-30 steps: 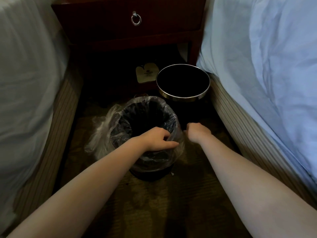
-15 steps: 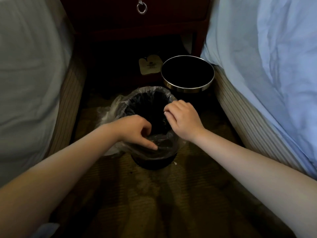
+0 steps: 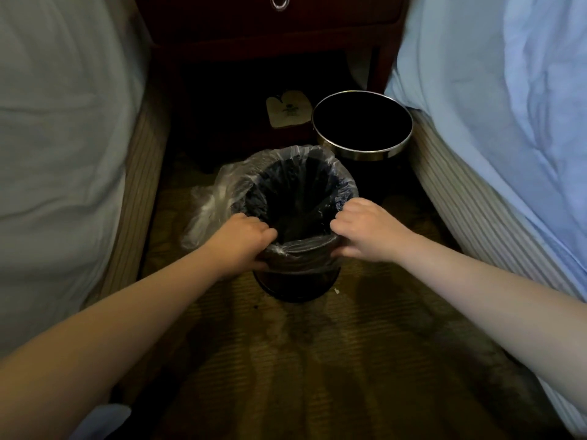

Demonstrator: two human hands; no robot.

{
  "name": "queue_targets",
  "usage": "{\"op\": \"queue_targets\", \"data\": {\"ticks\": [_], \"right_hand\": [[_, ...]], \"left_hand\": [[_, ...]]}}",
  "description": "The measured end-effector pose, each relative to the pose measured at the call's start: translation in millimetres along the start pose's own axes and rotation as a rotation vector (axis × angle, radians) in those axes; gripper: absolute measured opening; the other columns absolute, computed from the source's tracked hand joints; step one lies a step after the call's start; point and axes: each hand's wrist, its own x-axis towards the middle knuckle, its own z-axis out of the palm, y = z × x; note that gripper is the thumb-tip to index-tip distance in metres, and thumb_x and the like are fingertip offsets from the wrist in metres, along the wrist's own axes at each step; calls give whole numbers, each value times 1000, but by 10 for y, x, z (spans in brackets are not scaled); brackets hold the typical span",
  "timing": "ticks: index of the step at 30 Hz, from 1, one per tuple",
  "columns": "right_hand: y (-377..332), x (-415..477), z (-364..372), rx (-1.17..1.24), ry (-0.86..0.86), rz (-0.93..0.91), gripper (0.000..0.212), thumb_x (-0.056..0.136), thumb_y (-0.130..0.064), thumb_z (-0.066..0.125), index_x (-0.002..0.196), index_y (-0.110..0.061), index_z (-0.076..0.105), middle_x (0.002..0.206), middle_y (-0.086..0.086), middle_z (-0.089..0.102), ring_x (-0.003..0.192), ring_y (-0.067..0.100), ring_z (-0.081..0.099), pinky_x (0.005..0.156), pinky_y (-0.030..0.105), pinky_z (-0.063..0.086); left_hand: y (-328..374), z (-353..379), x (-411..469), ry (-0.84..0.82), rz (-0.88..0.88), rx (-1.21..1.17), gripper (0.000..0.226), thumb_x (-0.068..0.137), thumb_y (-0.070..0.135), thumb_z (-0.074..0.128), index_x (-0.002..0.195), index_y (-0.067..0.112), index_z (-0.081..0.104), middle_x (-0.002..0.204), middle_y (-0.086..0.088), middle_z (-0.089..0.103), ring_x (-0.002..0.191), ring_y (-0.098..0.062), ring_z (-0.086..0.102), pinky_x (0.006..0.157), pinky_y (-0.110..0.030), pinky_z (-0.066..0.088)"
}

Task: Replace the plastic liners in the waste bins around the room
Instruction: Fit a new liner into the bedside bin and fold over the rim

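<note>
Both hands are on the near rim of the bin [image 3: 295, 285]. The left hand [image 3: 241, 241] grips the liner [image 3: 209, 201] at the rim's near-left, fingers curled over the edge and clamped on the clear film, thumb outside. The right hand [image 3: 365, 231] does the same at near-right, fingers bunched tight round the plastic. Btwn the two, the film is stretched across the near edge.

The liner is folded over the bin's mouth all round, w/ spare plastic billowing out on the left side. The bin stands upright on the carpet [image 3: 317, 360], mid-aisle btwn the left bed [image 3: 63, 122] and the right bed [image 3: 492, 106].

Just behind it, towards the far right of the aisle and close against the right bed, is a second bin [image 3: 359, 154] w/ a metal rim band (no plastic visible on it). A pale card [image 3: 287, 112] sits beside that, under the nightstand [image 3: 286, 33] at the aisle's far end.
</note>
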Motion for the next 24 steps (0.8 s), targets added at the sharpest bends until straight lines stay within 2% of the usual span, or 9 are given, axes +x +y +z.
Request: {"op": "queue_targets", "data": {"ticks": [2, 4, 8, 11, 14, 16, 19, 21, 24], "right_hand": [[-62, -19, -7, 28, 37, 14, 49, 84, -59, 57, 104, -15, 66, 96, 0, 66, 94, 21, 61, 93, 38, 46], [-169, 30, -40, 71, 104, 4, 56, 87, -59, 49, 116, -13, 63, 110, 3, 65, 104, 22, 59, 97, 38, 43], [-548, 329, -110, 104, 325, -135, 36, 87, -34, 58, 113, -9, 62, 105, 8, 62, 96, 26, 58, 84, 38, 45], [-928, 515, -95, 179, 359, -332, 29, 83, -15, 60, 109, -4, 64, 99, 12, 63, 87, 30, 58, 73, 40, 48], [-1233, 614, 53, 201, 183, -480, 46, 80, -15, 61, 124, -1, 58, 122, 20, 60, 109, 36, 58, 91, 46, 51], [-1360, 664, 132, 205, -5, -369, 62, 85, -18, 59, 142, -3, 41, 149, 23, 37, 137, 37, 36, 112, 46, 36], [-1404, 728, 201, 214, -212, -131, 78, 91, -24, 58, 154, -11, 12, 161, 17, -3, 149, 31, -1, 119, 42, 12], [-1419, 781, 284, 173, -299, -152, 80, 91, -28, 58, 154, -13, 11, 162, 15, -4, 149, 30, -3, 120, 41, 9], [-1449, 833, 414, 190, -531, -143, 74, 91, -32, 59, 153, -12, 23, 161, 15, 11, 148, 32, 11, 119, 42, 16]], "left_hand": [[-22, 38, -106, 114, 16, -33, 68, 75, 71, 51, 118, 18, 53, 122, -3, 54, 116, -23, 50, 95, -38, 41], [-57, -4, -211, 256, -66, -66, 70, 78, 72, 42, 113, 13, 54, 119, -8, 52, 112, -27, 48, 93, -42, 42], [-142, -161, -346, 400, -607, -414, 36, 93, 45, 41, 84, 12, 53, 82, -3, 52, 78, -22, 52, 70, -37, 41], [-209, -204, -370, 415, -985, -824, 24, 97, 29, 48, 85, 9, 54, 77, -4, 53, 75, -22, 53, 65, -34, 40], [-246, -120, -335, 367, -1154, -972, 18, 97, 31, 49, 92, 14, 53, 85, -3, 56, 88, -24, 58, 80, -37, 50], [-258, -75, -261, 335, -1147, -1104, 18, 97, 35, 47, 95, 18, 52, 97, -7, 61, 96, -26, 60, 90, -44, 50], [-204, -107, -135, 222, -1117, -1454, 36, 98, 45, 41, 119, 18, 50, 128, -8, 56, 115, -25, 54, 97, -44, 46], [-130, -111, -76, 142, -1154, -1702, 57, 95, 57, 37, 140, 22, 41, 143, -3, 46, 128, -25, 45, 105, -46, 39], [-21, -20, -97, 1, -1175, -1835, 71, 90, 70, 28, 145, 26, 36, 147, -2, 43, 133, -26, 41, 110, -46, 30]]}}
